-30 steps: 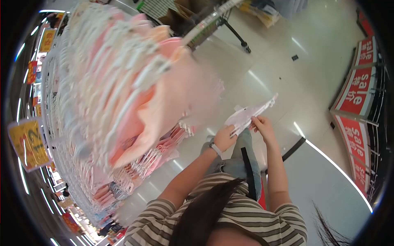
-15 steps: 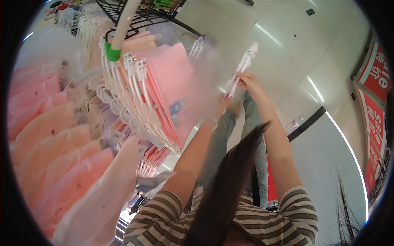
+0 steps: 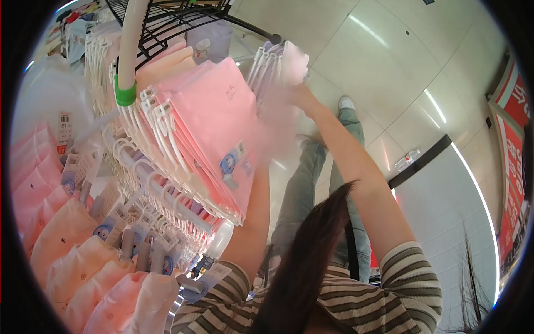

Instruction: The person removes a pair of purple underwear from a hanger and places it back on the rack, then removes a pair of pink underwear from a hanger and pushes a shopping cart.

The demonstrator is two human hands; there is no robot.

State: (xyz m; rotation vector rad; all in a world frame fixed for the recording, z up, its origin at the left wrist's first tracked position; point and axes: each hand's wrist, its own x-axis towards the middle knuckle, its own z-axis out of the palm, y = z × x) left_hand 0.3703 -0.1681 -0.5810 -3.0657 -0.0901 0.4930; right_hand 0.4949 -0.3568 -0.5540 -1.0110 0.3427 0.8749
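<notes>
My right hand (image 3: 302,99) reaches to the pale lilac garments (image 3: 295,62) on white hangers, beyond the pink ones. Its fingers are blurred and partly hidden, so what they hold cannot be made out. My left forearm (image 3: 257,192) goes up behind the pink garments (image 3: 208,106), and the left hand is hidden there and behind a blurred patch. The pink garments hang close together on white clip hangers (image 3: 161,119), with a blue picture label on the front one.
A black wire basket (image 3: 167,25) is at the upper left, beside a pale pole with a green collar (image 3: 125,92). More pink and peach garments (image 3: 72,228) with tags hang at the left. A plastic bottle (image 3: 408,160) lies near a grey panel (image 3: 445,222). Red sale signs (image 3: 509,167) stand at the right.
Both hands have moved left and away from me, from over the floor to the rack. The white-and-pink hanger they held no longer shows apart. The view has shifted, showing more of the rack.
</notes>
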